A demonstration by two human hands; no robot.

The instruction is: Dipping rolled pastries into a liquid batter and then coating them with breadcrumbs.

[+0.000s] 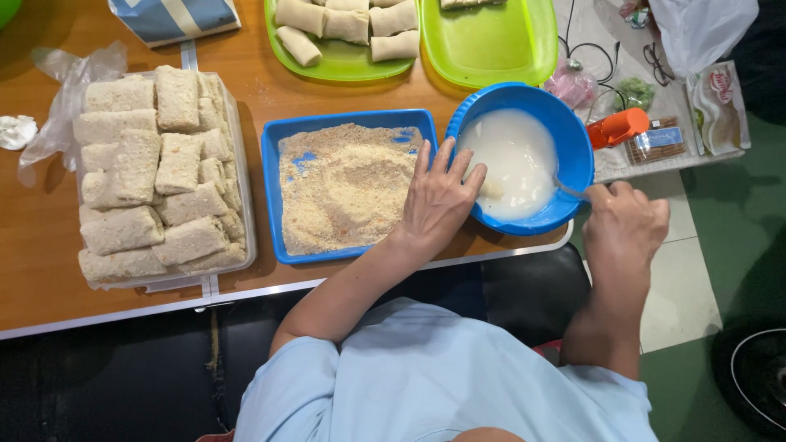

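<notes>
Over the blue bowl (573, 147), left hand (438, 200) fingers spread (touching its rim); right hand (624, 225) seemingly grips a spoon (569, 191).

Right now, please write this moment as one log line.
left hand: on blue bowl rim | right hand: holds spoon in white batter | crumb tray: beside bowl

We see a glossy blue plastic bowl (573, 155) of smooth milky batter on matt wood-look table (246, 90); left of the bowl, a blue plastic tray (274, 196) holds rough, dry crumbs (348, 188).
</notes>
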